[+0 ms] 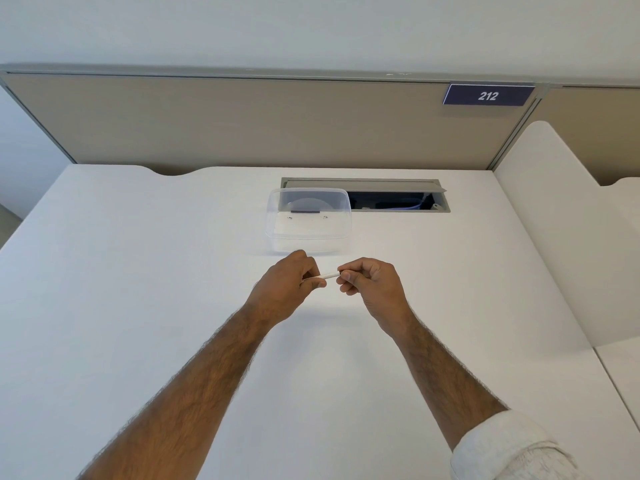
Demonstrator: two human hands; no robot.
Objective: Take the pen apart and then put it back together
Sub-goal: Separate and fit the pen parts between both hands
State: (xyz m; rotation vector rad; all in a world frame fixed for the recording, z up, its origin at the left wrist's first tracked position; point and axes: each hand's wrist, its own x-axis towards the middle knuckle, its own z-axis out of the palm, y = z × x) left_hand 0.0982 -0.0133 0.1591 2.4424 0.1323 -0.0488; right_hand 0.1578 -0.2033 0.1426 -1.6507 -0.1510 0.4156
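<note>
Head view. A white pen (pixel 329 275) is held level above the white desk (pixel 138 271), spanning the gap between the two hands at the centre of the view. The left hand (pixel 287 285), at 9 o'clock of the pen, has its fingers curled round one end. The right hand (pixel 370 285), at 3 o'clock, pinches the other end between thumb and forefinger, its other fingers curled. A clear plastic container (pixel 311 242) stands on the desk at 12 o'clock of the hands, close beyond them; inside lie a dark strip and two small pieces too small to identify. An open cable hatch (pixel 398 199) lies at 1 o'clock, and a sign reading 212 (pixel 488 95) hangs on the partition further along. A rolled sleeve (pixel 512 448) shows at 5 o'clock.
</note>
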